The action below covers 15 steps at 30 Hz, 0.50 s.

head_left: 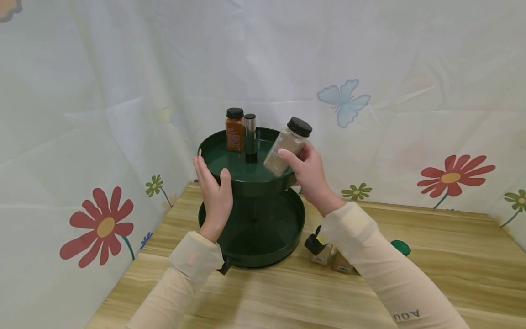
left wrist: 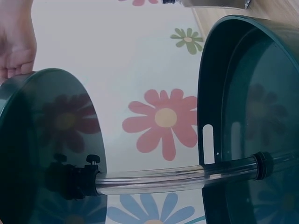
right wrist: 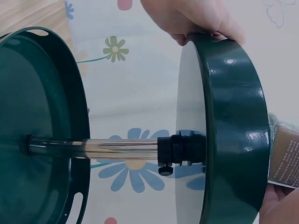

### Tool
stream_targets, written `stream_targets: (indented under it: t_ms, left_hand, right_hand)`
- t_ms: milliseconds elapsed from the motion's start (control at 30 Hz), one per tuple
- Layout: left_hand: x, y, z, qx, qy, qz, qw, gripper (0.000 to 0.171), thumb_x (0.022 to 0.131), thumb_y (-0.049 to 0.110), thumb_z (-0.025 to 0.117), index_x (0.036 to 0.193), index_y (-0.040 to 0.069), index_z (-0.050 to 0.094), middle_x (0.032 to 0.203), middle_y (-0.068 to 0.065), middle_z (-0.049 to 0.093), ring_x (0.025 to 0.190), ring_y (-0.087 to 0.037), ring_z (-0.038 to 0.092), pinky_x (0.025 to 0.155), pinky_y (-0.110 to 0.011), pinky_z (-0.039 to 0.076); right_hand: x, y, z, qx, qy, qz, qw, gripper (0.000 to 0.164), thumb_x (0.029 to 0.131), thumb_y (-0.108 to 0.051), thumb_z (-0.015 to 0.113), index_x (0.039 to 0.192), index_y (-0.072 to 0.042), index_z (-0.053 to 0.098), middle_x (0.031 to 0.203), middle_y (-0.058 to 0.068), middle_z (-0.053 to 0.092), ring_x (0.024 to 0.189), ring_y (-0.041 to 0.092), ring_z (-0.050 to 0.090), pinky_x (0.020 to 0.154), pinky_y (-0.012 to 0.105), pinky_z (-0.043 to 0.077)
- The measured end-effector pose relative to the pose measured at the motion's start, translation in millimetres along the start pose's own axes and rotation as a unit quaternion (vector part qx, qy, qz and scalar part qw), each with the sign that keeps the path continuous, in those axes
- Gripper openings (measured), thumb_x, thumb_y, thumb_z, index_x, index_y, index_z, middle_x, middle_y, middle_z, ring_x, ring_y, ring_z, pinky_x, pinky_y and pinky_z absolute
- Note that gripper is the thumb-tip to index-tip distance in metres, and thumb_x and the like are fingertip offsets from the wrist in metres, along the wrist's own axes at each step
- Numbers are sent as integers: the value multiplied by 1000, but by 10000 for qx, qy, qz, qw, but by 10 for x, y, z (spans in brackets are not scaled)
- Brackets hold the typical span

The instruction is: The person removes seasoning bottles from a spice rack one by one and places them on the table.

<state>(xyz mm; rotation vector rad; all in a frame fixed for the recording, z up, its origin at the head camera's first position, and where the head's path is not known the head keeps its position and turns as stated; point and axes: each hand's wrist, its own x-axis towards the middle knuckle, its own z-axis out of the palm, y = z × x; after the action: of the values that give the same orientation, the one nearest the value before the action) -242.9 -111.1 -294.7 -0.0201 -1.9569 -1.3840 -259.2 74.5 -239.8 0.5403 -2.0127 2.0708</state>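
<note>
My right hand [head_left: 310, 176] pinches a clear spice jar [head_left: 282, 153] of tan powder with a black lid. The jar is tilted over the right side of the upper tray [head_left: 256, 187] of a dark green two-tier turntable rack. Lower fingers of that hand touch the tray's rim in the left wrist view. My left hand [head_left: 215, 196] rests against the tray's left rim, fingers straight. On the tray, a spice jar of reddish-brown powder [head_left: 235, 132] stands upright beside the metal centre post [head_left: 250, 137]. Part of the tan powder jar [right wrist: 286, 154] shows past the tray edge in the right wrist view.
The lower tray [head_left: 259, 260] rests on the wooden table [head_left: 230, 301]. Right of it are small jars [head_left: 322, 256], partly hidden by my right sleeve, and a green lid [head_left: 400, 247]. A flowered curtain [head_left: 255, 55] hangs behind and at the left.
</note>
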Motion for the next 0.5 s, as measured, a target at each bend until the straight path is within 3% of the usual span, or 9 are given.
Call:
stream_targets:
  t_ms: [500]
  left_hand:
    - [-1,8,7,-6,-17,-26,10000,67,91,30,37,144,5,4,152,-10,-3,136,-18,-2,110,-47,7]
  right_hand:
    - [-86,-46,-65,291,-187,-49,9994,45,88,-21,52,127,-4,40,119,12,49,103,23,48,88,39,43]
